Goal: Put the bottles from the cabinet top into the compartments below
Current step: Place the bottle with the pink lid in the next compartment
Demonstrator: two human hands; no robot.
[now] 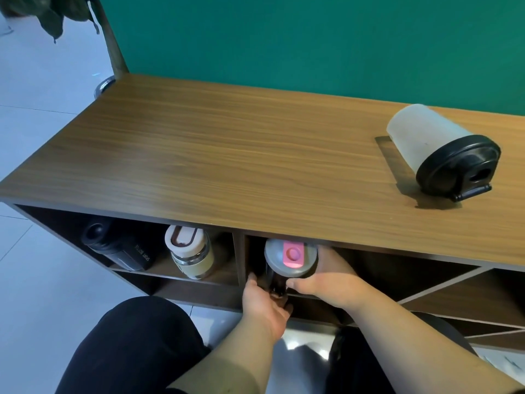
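Observation:
A dark bottle with a grey lid and pink cap [289,257] stands upright at the left end of the middle compartment, just under the cabinet top [227,155]. My left hand [264,302] holds its lower body from the left and below. On the right side, my right hand [326,277] wraps around the lid end. A frosted white bottle with a black lid [434,149] stands on the cabinet top at the right. In the left compartment stand a black sport bottle [119,245] and a cream glass bottle [190,254].
A green wall runs behind the cabinet. The right compartments have slanted dividers [443,282]. My knees in dark trousers [136,345] are in front of the cabinet on a pale tiled floor. A plant [56,12] hangs at the top left.

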